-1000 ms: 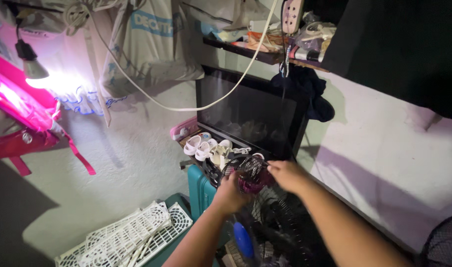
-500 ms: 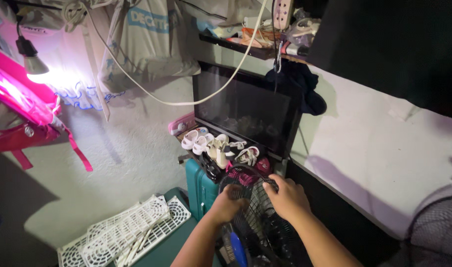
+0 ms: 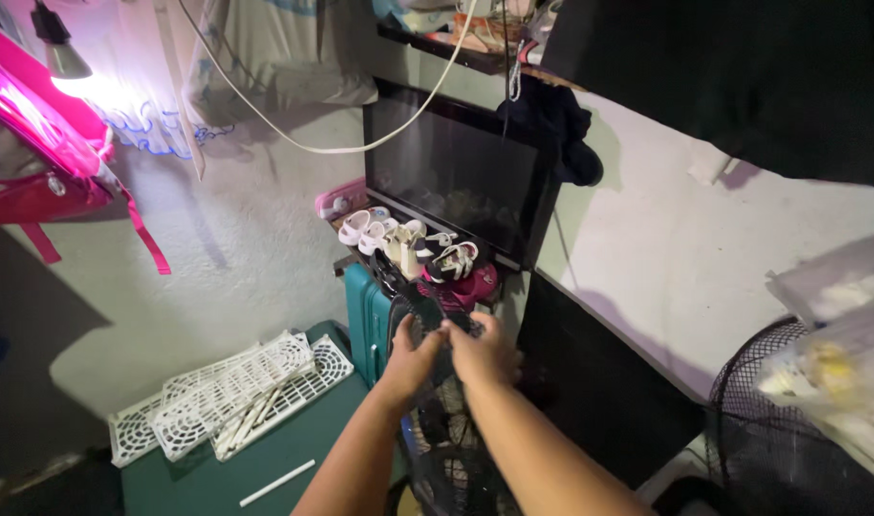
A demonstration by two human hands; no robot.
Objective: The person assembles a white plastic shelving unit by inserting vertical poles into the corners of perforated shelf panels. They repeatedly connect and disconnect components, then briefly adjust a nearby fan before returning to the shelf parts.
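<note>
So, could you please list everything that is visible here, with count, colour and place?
Fan grille: one, black wire, bottom centre, under both hands.
Suitcase: one, teal, upright behind the fan.
Small shoes: several, mostly white, one pair dark pink, on the ledge above the suitcase.
Screen: one, black, leaning on the wall.
Plastic lattice panels: a stack, white, lower left on a green surface.
Lamp: one, lit, top left.
Bag: one, pink, hanging at left.
Cable: one, white, sagging across the wall.
Second fan grille: one, black, bottom right.
Left hand: on the grille.
Right hand: on the grille, beside the left.
</note>
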